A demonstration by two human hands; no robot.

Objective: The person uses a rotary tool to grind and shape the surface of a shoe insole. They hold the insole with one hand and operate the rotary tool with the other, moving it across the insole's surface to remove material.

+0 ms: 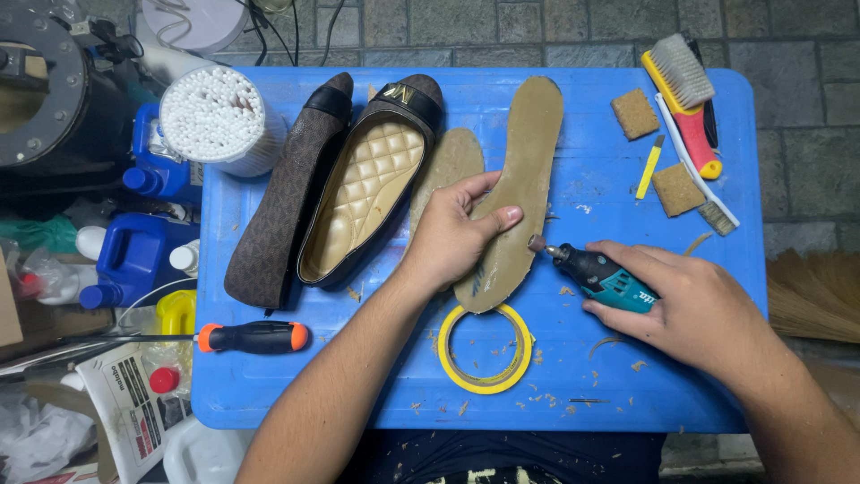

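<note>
I see the tan shoe sole lifted a little off the blue table, its long axis running from the far end near the table's back edge down toward me, its near end over the ring of yellow tape. My left hand holds it at mid-length, fingers wrapped behind and the thumb laid across its face. The rotary tool lies to the right of the sole, pointing left, its small sanding drum at or just beside the sole's right edge; I cannot tell whether they touch. My right hand is closed around the tool's teal body. A second sole lies flat behind the left hand, beside the brown flat shoes. Shavings dot the table near the tape.
</note>
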